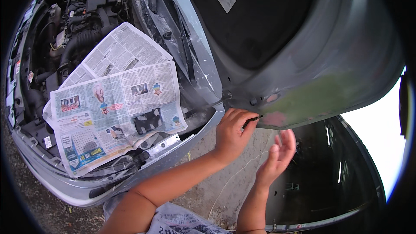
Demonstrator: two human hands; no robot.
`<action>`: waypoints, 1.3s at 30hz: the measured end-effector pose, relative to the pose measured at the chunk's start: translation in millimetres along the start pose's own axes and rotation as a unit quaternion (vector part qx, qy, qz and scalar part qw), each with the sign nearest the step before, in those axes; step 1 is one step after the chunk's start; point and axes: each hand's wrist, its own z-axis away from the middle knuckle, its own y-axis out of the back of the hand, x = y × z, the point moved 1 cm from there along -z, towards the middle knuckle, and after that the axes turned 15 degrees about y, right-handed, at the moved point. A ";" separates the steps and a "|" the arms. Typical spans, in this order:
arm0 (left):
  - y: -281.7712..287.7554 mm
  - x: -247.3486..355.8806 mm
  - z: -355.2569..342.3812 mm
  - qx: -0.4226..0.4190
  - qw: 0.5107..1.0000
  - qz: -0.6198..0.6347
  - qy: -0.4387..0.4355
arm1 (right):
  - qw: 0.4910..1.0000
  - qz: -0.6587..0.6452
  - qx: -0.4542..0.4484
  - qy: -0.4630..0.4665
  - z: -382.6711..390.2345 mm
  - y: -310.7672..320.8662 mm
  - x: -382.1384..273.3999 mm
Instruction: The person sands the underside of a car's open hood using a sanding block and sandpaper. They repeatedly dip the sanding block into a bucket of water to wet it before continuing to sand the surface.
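My left hand (234,133) is closed, with thumb and fingers pinching a small dark strip (250,122) whose kind I cannot make out. It sits right at the lower corner of the raised grey car hood (338,78), close to the hinge (226,96). A green patch (314,97) and a smaller pink patch (274,118) show on the bare hood beside it. Just right of and below that corner, my right hand (277,154) is open, palm turned inward and fingers slightly curled, holding nothing.
Newspaper sheets (117,104) cover part of the open engine bay (82,30) on the left. A wiper arm (184,39) runs along the cowl behind it. Dark car glass (329,173) lies at the lower right. Below my hands is grey ground (216,177) with a thin pale line.
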 end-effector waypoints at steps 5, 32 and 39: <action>-18.1 6.9 4.1 0.040 0.998 -0.013 -0.036 | 0.982 -0.050 0.123 0.135 -63.6 -25.9 -16.0; -17.6 25.7 -13.6 0.000 0.991 -0.014 -0.130 | 0.923 -0.296 0.242 0.046 -91.3 -71.7 -16.5; -13.8 17.0 -8.5 -0.012 0.995 -0.038 -0.091 | 0.923 -0.285 0.253 0.044 -92.3 -71.0 -17.3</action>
